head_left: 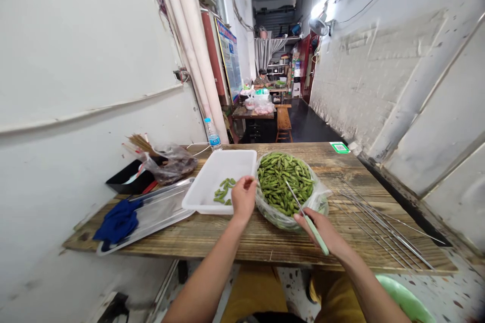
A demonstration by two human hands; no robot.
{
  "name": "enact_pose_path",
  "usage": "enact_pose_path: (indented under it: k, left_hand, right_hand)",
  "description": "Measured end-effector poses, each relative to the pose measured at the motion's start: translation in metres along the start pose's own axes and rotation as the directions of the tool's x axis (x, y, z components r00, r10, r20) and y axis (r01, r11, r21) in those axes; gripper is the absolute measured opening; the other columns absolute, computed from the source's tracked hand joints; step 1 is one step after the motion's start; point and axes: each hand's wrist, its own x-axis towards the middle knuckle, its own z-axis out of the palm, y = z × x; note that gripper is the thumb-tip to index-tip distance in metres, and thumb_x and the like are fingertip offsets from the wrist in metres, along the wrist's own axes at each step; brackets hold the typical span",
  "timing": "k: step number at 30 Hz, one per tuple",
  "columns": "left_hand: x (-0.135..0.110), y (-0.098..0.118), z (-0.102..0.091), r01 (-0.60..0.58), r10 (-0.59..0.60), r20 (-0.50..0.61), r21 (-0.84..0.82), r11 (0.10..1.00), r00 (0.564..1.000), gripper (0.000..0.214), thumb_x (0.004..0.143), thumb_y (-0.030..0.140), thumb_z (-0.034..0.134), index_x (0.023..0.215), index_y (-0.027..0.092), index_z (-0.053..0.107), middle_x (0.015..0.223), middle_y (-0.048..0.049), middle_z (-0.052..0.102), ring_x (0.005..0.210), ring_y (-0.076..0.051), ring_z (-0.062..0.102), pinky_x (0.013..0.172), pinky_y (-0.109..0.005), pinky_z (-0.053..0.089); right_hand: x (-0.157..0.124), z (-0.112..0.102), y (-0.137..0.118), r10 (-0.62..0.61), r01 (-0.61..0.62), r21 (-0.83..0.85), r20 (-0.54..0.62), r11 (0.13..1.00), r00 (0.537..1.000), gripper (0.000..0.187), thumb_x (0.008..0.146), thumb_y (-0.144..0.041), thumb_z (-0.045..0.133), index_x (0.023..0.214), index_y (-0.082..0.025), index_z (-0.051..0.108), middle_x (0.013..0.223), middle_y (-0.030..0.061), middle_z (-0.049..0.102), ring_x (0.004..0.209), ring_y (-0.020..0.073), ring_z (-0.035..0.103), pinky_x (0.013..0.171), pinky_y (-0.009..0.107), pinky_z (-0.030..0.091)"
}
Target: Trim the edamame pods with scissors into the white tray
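My right hand is wrapped round the pale green handle of a slim metal-bladed cutting tool; whether it is a knife or scissors I cannot tell. Its blade points up and left over green soybean pods, which fill a bowl lined with a clear plastic bag. Between that bowl and a white plastic tray is my left hand, its fingers pinched together. Anything held in them is hidden. Several loose pods lie in the tray, close to my left hand.
A clear lid with a blue cloth lies left. Behind are a black box, a plastic bag and a water bottle. Metal skewers lie right on the wooden table. A person sits far back.
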Motion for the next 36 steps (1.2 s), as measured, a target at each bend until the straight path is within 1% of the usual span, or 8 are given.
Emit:
enact_pose_path:
  k: [2, 4, 7, 10, 15, 18, 25, 36]
  left_hand:
    - [0.011, 0.001, -0.012, -0.180, 0.217, -0.066, 0.361, 0.915, 0.974, 0.024, 0.078, 0.019, 0.058, 0.101, 0.017, 0.065, 0.117, -0.0136, 0.059, 0.115, -0.028, 0.050, 0.101, -0.049, 0.033]
    - [0.015, 0.004, -0.012, -0.274, 0.306, 0.040, 0.563, 0.779, 0.951, 0.025, 0.079, 0.019, 0.058, 0.101, 0.023, 0.068, 0.130, -0.0110, 0.050, 0.128, -0.029, 0.037, 0.107, -0.054, 0.019]
    - [0.013, 0.006, 0.004, -0.449, 0.292, 0.346, 0.593, 0.668, 0.892, 0.012, 0.079, 0.022, 0.062, 0.085, 0.027, 0.071, 0.115, -0.0054, 0.059, 0.121, -0.026, 0.042, 0.106, -0.054, 0.015]
    - [0.011, 0.003, 0.020, -0.524, 0.252, 0.482, 0.595, 0.610, 0.839, 0.006, 0.074, 0.020, 0.066, 0.078, 0.023, 0.070, 0.102, -0.0065, 0.061, 0.111, -0.026, 0.046, 0.102, -0.052, 0.019]
    - [0.012, 0.007, 0.025, -0.414, 0.241, 0.404, 0.424, 0.805, 0.882, 0.007, 0.077, 0.022, 0.064, 0.081, 0.020, 0.069, 0.095, -0.0061, 0.066, 0.103, -0.024, 0.052, 0.098, -0.045, 0.031]
    - [0.005, 0.011, 0.028, -0.121, 0.069, 0.428, 0.096, 0.988, 0.901, 0.017, 0.078, 0.029, 0.063, 0.089, 0.018, 0.067, 0.080, -0.0037, 0.068, 0.072, -0.017, 0.060, 0.073, -0.031, 0.045]
    - [-0.018, 0.010, 0.039, 0.325, -0.140, 0.654, -0.170, 0.930, 0.743, 0.019, 0.064, 0.031, 0.069, 0.070, 0.014, 0.064, 0.058, 0.0016, 0.060, 0.054, -0.013, 0.057, 0.054, -0.023, 0.041]
    - [-0.013, 0.015, 0.025, 0.014, 0.035, 0.706, -0.063, 0.998, 0.707, 0.023, 0.073, 0.032, 0.058, 0.076, 0.015, 0.073, 0.072, -0.0004, 0.068, 0.068, -0.015, 0.055, 0.066, -0.024, 0.040]
  right_hand:
    - [0.001, -0.001, 0.005, -0.050, 0.049, -0.027, -0.030, 0.998, 0.998, 0.039, 0.085, -0.057, 0.045, 0.072, -0.020, 0.049, 0.055, -0.0028, 0.048, 0.053, 0.0125, 0.046, 0.052, 0.024, 0.037]
    - [0.002, -0.001, 0.008, -0.054, 0.051, -0.043, -0.056, 0.998, 0.997, 0.040, 0.086, -0.057, 0.043, 0.074, -0.020, 0.050, 0.059, -0.0017, 0.050, 0.058, 0.0136, 0.047, 0.056, 0.024, 0.037]
    - [0.003, 0.000, 0.009, -0.051, 0.046, -0.068, -0.066, 0.997, 0.997, 0.041, 0.086, -0.058, 0.042, 0.076, -0.020, 0.052, 0.062, -0.0009, 0.051, 0.061, 0.0147, 0.047, 0.058, 0.025, 0.037]
    - [0.002, 0.000, 0.008, -0.051, 0.044, -0.113, -0.052, 0.993, 0.997, 0.041, 0.086, -0.058, 0.042, 0.076, -0.020, 0.051, 0.068, 0.0007, 0.054, 0.065, 0.0158, 0.049, 0.061, 0.026, 0.038]
    - [0.001, -0.002, 0.006, -0.034, 0.030, -0.149, -0.022, 0.988, 0.999, 0.041, 0.086, -0.058, 0.040, 0.078, -0.019, 0.051, 0.075, 0.0036, 0.058, 0.071, 0.0182, 0.052, 0.067, 0.028, 0.039]
    - [0.002, -0.001, 0.002, -0.035, 0.029, -0.167, -0.029, 0.986, 0.999, 0.039, 0.085, -0.057, 0.041, 0.077, -0.019, 0.050, 0.075, 0.0040, 0.058, 0.071, 0.0187, 0.052, 0.068, 0.029, 0.039]
    - [0.004, -0.001, -0.003, -0.071, 0.063, -0.207, -0.034, 0.976, 0.997, 0.036, 0.084, -0.054, 0.043, 0.074, -0.019, 0.049, 0.075, 0.0043, 0.057, 0.071, 0.0189, 0.051, 0.067, 0.029, 0.038]
    - [0.000, -0.003, -0.007, -0.112, 0.103, -0.259, -0.019, 0.960, 0.993, 0.039, 0.086, -0.055, 0.041, 0.074, -0.019, 0.050, 0.073, 0.0033, 0.056, 0.069, 0.0180, 0.050, 0.065, 0.028, 0.037]
